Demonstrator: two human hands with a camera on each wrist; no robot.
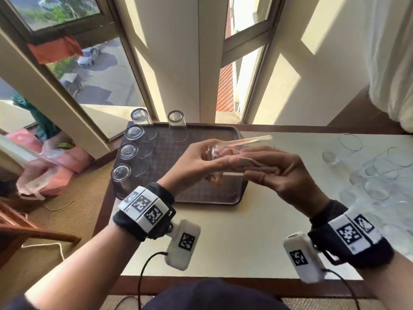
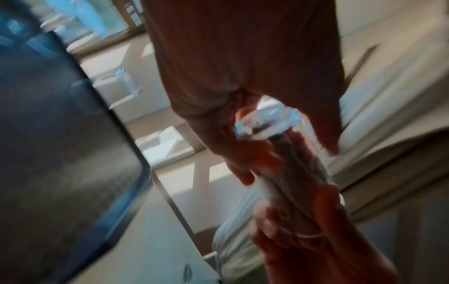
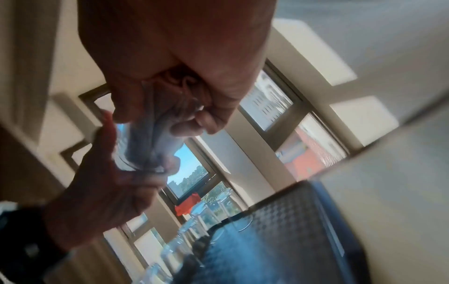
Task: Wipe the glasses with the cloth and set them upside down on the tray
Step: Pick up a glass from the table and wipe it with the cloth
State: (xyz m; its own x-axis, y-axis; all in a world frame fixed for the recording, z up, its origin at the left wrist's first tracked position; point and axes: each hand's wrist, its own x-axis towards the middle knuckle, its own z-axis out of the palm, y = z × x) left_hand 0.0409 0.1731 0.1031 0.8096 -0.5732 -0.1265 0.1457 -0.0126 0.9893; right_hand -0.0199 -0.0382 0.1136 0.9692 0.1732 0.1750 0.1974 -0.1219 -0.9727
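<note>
A clear glass lies on its side in the air above the dark tray. My left hand grips its base end. My right hand has fingers pushed in at the mouth, holding a pinkish cloth bunched inside. The left wrist view shows the glass between my left hand and the right hand. The right wrist view shows my right hand pinching the cloth inside the glass. Several glasses stand upside down along the tray's left edge, one more at its back.
The tray lies on the left part of a pale table. Several clear glasses crowd the table's right side, one lying down. Windows and a wall rise just behind. A white curtain hangs at the right. Pink bags lie on the floor at left.
</note>
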